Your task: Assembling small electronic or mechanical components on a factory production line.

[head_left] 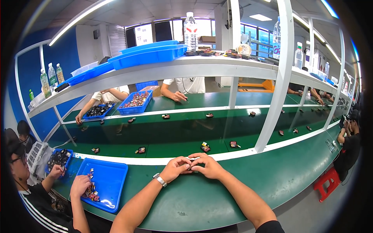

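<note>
Over the green bench, near the white rail, my two hands meet around a small dark part (190, 168). My left hand (175, 169), with a metal watch at its wrist, is closed on one side of it. My right hand (208, 166) pinches it from the other side. Fingers cover most of the part, so its exact kind cannot be made out. Just beyond the rail, a small red-and-black piece with a yellow bit (205, 147) and another red-and-black piece (234, 144) lie on the green belt.
To my left, a co-worker's hand (80, 185) reaches into a blue tray (112, 174) holding several small pieces. A white post (275, 85) rises from the rail at right. Across the belt stand a blue bin of red pieces (136, 110) and other workers. Overhead runs a shelf (217, 70).
</note>
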A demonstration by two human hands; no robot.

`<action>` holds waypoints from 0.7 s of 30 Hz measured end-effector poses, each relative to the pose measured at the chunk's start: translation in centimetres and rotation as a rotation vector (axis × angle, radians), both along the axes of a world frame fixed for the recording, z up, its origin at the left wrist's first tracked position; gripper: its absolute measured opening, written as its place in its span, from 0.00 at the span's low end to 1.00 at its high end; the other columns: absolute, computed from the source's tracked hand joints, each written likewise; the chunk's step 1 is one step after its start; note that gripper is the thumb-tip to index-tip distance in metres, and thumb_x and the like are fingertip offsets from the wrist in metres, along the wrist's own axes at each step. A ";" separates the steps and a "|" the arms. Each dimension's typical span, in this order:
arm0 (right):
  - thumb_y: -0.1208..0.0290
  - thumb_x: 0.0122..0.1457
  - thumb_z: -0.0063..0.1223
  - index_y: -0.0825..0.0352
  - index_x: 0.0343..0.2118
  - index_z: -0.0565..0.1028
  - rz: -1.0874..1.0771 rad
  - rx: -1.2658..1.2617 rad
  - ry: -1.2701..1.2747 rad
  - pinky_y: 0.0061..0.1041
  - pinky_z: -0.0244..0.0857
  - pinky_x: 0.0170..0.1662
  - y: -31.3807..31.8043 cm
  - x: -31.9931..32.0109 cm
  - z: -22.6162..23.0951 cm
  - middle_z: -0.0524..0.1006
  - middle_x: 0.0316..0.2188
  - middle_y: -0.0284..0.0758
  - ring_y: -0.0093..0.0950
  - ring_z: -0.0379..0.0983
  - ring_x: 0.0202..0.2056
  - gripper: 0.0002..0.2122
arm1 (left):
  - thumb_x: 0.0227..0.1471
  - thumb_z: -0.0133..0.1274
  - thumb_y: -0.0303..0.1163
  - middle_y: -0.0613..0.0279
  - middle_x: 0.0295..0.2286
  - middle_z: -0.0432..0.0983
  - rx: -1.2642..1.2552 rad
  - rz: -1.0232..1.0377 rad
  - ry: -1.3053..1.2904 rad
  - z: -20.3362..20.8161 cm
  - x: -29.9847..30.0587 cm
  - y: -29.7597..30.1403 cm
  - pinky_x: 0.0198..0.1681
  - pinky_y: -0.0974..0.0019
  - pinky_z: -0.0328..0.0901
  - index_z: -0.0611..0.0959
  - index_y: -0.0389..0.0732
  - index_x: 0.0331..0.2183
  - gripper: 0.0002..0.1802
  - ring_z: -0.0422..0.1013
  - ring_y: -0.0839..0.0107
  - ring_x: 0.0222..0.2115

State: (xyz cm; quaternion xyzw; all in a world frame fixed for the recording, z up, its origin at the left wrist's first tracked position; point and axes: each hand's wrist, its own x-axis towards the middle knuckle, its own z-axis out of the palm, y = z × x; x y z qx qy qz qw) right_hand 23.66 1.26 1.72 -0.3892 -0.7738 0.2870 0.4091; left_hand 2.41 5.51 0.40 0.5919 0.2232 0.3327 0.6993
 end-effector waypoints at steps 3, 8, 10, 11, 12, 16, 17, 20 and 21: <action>0.70 0.54 0.59 0.63 0.35 0.80 0.002 -0.029 0.023 0.35 0.59 0.58 0.1 0.0 -0.1 0.73 0.52 0.36 0.36 0.64 0.55 0.06 | 0.59 0.50 0.24 0.61 0.40 0.74 0.035 -0.011 0.003 -0.2 0.0 0.1 0.49 0.60 0.72 0.75 0.37 0.39 0.06 0.73 0.71 0.42; 0.69 0.54 0.60 0.62 0.35 0.80 -0.023 -0.026 0.013 0.35 0.60 0.57 -0.2 -0.2 0.0 0.73 0.51 0.36 0.36 0.65 0.55 0.07 | 0.59 0.48 0.23 0.59 0.41 0.73 -0.004 -0.034 0.026 -0.8 -0.1 0.5 0.49 0.61 0.72 0.73 0.38 0.42 0.09 0.73 0.71 0.43; 0.69 0.53 0.60 0.63 0.33 0.81 -0.083 0.082 -0.109 0.35 0.61 0.56 -0.3 -0.3 0.0 0.73 0.50 0.35 0.36 0.65 0.54 0.06 | 0.59 0.47 0.22 0.58 0.42 0.73 -0.023 -0.016 0.003 -0.5 0.1 0.2 0.49 0.61 0.72 0.72 0.38 0.44 0.10 0.72 0.71 0.44; 0.69 0.53 0.60 0.63 0.33 0.81 -0.084 0.081 -0.108 0.35 0.61 0.56 -0.4 -0.5 0.1 0.73 0.50 0.35 0.36 0.65 0.54 0.06 | 0.59 0.47 0.22 0.57 0.43 0.73 -0.041 0.004 -0.020 -0.3 0.2 0.0 0.50 0.61 0.72 0.72 0.39 0.45 0.11 0.72 0.70 0.44; 0.69 0.53 0.60 0.64 0.32 0.81 -0.132 0.121 -0.144 0.34 0.62 0.55 -0.6 -0.8 0.2 0.74 0.49 0.35 0.36 0.66 0.54 0.06 | 0.59 0.47 0.22 0.57 0.43 0.73 -0.041 0.001 -0.019 0.0 0.3 -0.2 0.50 0.61 0.72 0.72 0.39 0.45 0.11 0.72 0.70 0.44; 0.71 0.51 0.60 0.65 0.30 0.81 -0.235 0.234 -0.191 0.32 0.64 0.53 -1.1 -1.6 0.5 0.74 0.48 0.35 0.35 0.66 0.52 0.05 | 0.59 0.46 0.21 0.56 0.45 0.73 -0.089 0.025 -0.054 0.0 0.4 -0.2 0.51 0.59 0.70 0.71 0.40 0.48 0.14 0.72 0.68 0.46; 0.71 0.51 0.60 0.65 0.30 0.81 -0.236 0.234 -0.189 0.32 0.64 0.53 -1.1 -1.8 0.5 0.74 0.48 0.35 0.35 0.66 0.52 0.05 | 0.59 0.46 0.22 0.56 0.46 0.72 -0.094 0.031 -0.059 -0.2 0.3 0.0 0.52 0.58 0.70 0.71 0.40 0.48 0.15 0.72 0.67 0.47; 0.72 0.50 0.61 0.64 0.31 0.81 -0.276 0.298 -0.152 0.32 0.64 0.53 -1.1 -2.0 0.5 0.75 0.46 0.34 0.35 0.68 0.50 0.06 | 0.59 0.48 0.23 0.56 0.47 0.72 -0.130 -0.003 -0.143 -0.4 0.3 0.2 0.53 0.57 0.69 0.71 0.40 0.48 0.15 0.71 0.66 0.48; 0.72 0.50 0.62 0.64 0.31 0.81 -0.287 0.295 -0.139 0.32 0.64 0.52 -1.1 -2.0 0.5 0.75 0.46 0.34 0.35 0.68 0.50 0.06 | 0.59 0.48 0.23 0.56 0.47 0.72 -0.130 -0.004 -0.141 -0.5 0.3 0.2 0.53 0.57 0.69 0.71 0.40 0.48 0.15 0.71 0.66 0.48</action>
